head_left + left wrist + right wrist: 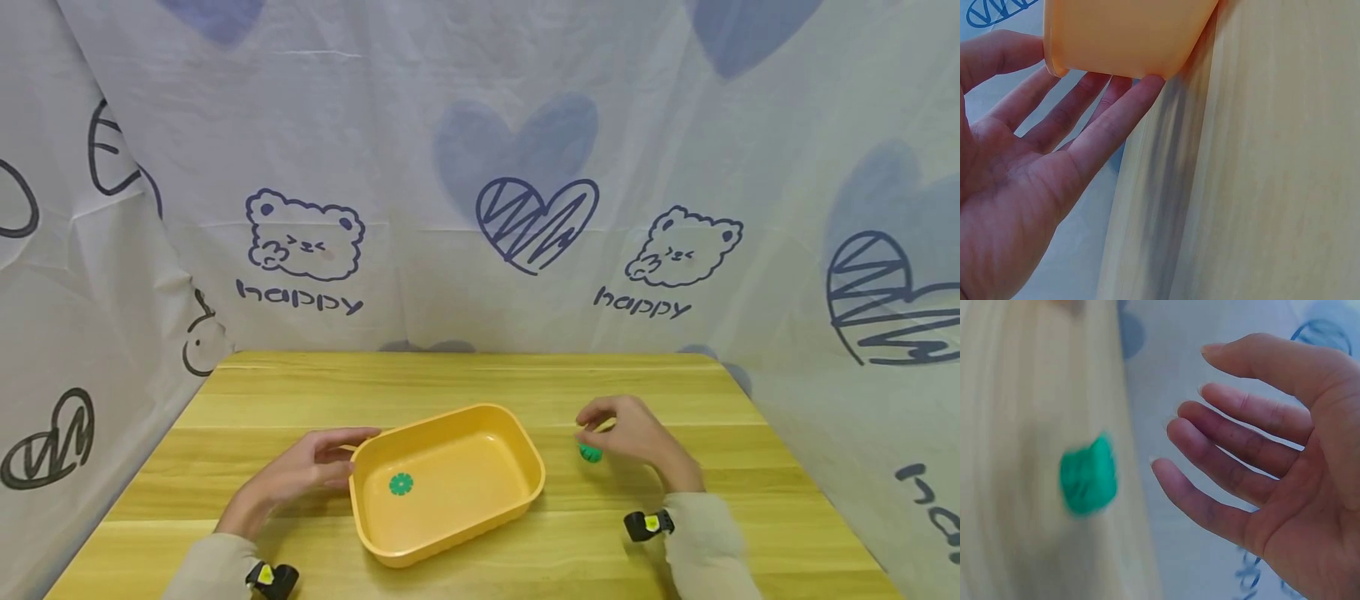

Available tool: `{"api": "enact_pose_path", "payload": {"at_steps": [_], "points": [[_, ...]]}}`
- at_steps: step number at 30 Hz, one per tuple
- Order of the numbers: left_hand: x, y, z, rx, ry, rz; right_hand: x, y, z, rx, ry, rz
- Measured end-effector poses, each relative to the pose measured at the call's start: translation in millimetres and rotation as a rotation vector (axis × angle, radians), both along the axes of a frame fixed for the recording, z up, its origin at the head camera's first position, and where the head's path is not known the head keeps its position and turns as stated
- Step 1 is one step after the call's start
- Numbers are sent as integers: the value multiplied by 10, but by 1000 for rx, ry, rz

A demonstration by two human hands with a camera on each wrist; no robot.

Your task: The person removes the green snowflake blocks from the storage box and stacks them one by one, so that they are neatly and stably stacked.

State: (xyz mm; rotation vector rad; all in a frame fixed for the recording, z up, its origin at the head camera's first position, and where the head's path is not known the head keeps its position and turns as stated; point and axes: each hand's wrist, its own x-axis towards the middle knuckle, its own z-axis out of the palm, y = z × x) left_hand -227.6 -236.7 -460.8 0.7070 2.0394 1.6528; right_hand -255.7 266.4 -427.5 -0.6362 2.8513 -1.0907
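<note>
A yellow plastic basket [450, 492] stands on the wooden table with a green notched plastic disc [401, 483] lying inside, near its left end. My left hand [315, 467] is at the basket's left end. In the left wrist view its thumb meets the rim, and its mostly straight fingers [1110, 128] touch the outer wall. My right hand [630, 433] is over the table right of the basket, fingers loosely bent. Just below them is a small green ridged piece [590, 452]. The right wrist view shows this piece blurred, apart from the spread fingers [1229, 450].
The wooden table [600, 550] extends around the basket. A white cloth [420, 275] printed with hearts and bears hangs behind it and along both sides. Small black cameras [648, 525] are strapped to both wrists.
</note>
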Motion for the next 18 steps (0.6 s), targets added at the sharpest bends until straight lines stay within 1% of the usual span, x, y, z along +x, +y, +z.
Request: {"api": "enact_pose_path", "payload": {"at_steps": [4, 9, 13, 18], "points": [[2, 7, 10, 0, -1, 1, 19, -240, 127, -69, -18, 76], [2, 4, 15, 11, -3, -6, 37, -581, 213, -103, -16, 157], [-3, 1, 8, 13, -2, -8, 40, -864, 200, -120, -17, 215], [-2, 2, 11, 20, -6, -12, 63, -1192, 118, -127, -12, 305]]}}
